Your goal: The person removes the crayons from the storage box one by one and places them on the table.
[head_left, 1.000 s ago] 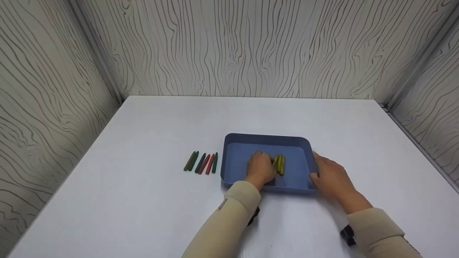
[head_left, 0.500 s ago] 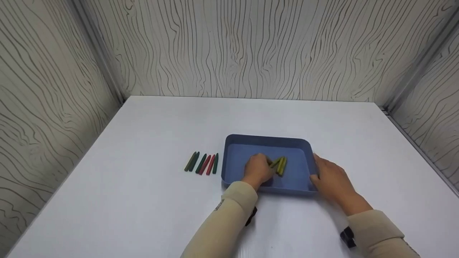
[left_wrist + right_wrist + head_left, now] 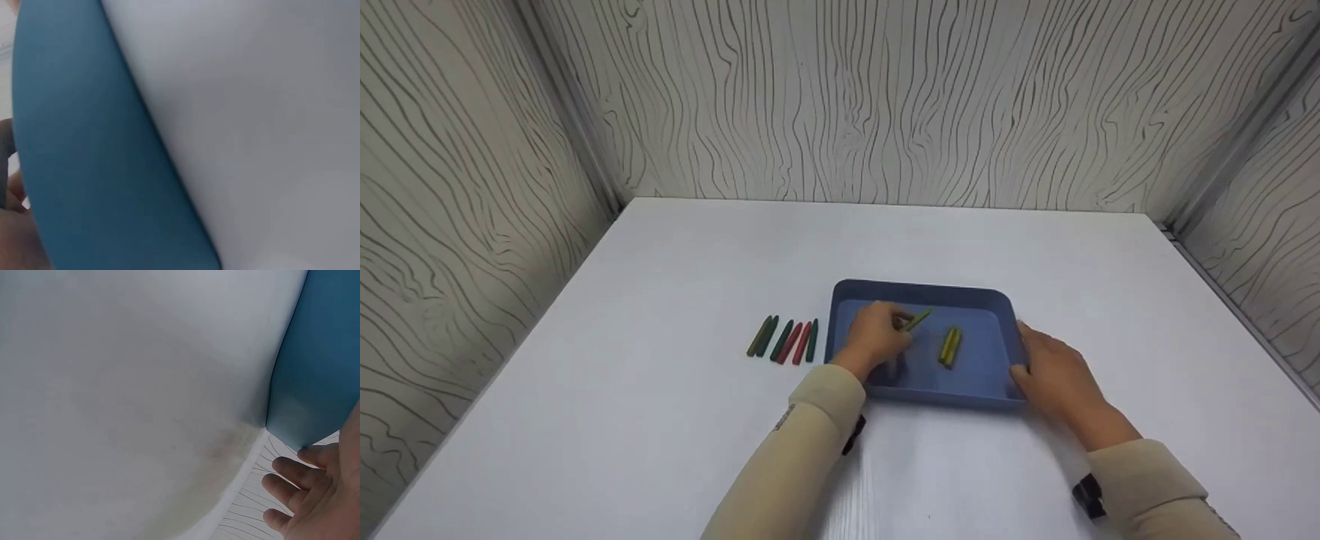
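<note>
My left hand is over the left half of a blue rectangular tray, pinching an olive-green crayon that slants up to the right. Two more olive-green crayons lie side by side on the tray floor, to the right of this hand. At the tray's right side is my right hand, its thumb over the rim and its fingers along the outer wall. The right wrist view shows these fingers loosely spread beside the blue wall. In the left wrist view the tray wall hides most of the left hand.
Left of the tray, several dark green, olive and red crayons lie in a loose row on the white table. Wood-grain patterned panels stand behind the table and at both sides.
My left hand has lifted one olive-green crayon away from the other two and moved left and slightly up with it. The right hand stays at the tray's right side.
</note>
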A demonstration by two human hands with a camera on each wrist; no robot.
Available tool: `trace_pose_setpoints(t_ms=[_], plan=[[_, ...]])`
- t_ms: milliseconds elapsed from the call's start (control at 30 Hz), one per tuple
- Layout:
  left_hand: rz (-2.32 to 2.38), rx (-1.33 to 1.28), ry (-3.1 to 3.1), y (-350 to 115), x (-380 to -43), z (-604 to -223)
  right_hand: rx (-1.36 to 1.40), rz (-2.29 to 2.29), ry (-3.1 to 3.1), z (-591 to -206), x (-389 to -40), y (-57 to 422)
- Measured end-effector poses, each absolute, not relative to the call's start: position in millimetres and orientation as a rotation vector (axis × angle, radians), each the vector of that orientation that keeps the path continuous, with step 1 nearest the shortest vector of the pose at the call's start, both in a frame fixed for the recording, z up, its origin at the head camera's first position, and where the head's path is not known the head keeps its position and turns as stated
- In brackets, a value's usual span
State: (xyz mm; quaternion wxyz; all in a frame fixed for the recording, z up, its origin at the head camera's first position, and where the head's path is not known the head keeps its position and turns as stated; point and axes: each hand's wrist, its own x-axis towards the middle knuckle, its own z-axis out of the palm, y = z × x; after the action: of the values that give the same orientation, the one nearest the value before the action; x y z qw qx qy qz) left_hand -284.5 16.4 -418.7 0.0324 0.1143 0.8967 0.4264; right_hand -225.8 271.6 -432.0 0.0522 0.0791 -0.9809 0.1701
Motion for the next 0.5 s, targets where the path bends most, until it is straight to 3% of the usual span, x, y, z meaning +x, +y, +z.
trace_pose_setpoints(t_ms=[233, 500], plan=[[1.363, 0.436, 2.777, -14.2, -291.3, -412.1, 0.234, 0.515, -2.975, -432.8, -227.2, 272.0], [1.367, 0.356, 2.816, -44.6, -293.7, -406.4, 0.230, 0.525, -2.986, -433.5, -228.5, 272.7]])
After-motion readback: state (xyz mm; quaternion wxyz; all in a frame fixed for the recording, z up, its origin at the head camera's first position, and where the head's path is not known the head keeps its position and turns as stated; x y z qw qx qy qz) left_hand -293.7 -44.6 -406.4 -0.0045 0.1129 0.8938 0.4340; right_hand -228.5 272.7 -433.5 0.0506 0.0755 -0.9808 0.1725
